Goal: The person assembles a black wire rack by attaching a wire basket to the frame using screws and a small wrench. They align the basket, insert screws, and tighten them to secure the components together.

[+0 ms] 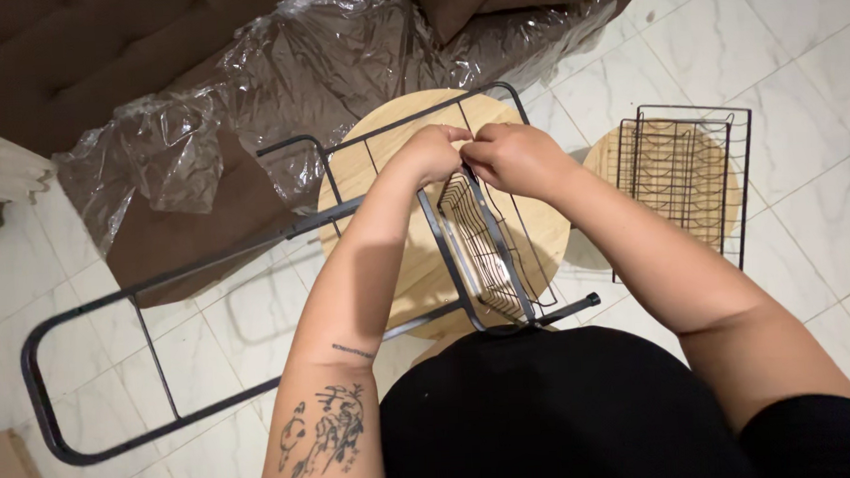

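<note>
Left hand (433,153) and right hand (507,155) side by side, fingers curled and pinched together on the top edge of a black wire basket (487,246). Basket directly below the grip, tilted, hung against a black tube frame (159,279) laid across a round wooden tabletop (398,269). Whether anything small sits between the fingertips: cannot tell. Second wire basket (690,175) well apart to the right on another wooden disc (603,159). Clear plastic wrap (275,93) beyond.

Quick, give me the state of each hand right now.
Left hand: closed, fingers pinched at the top edge of the black wire basket.
Right hand: closed, gripping the same basket edge beside it.
</note>
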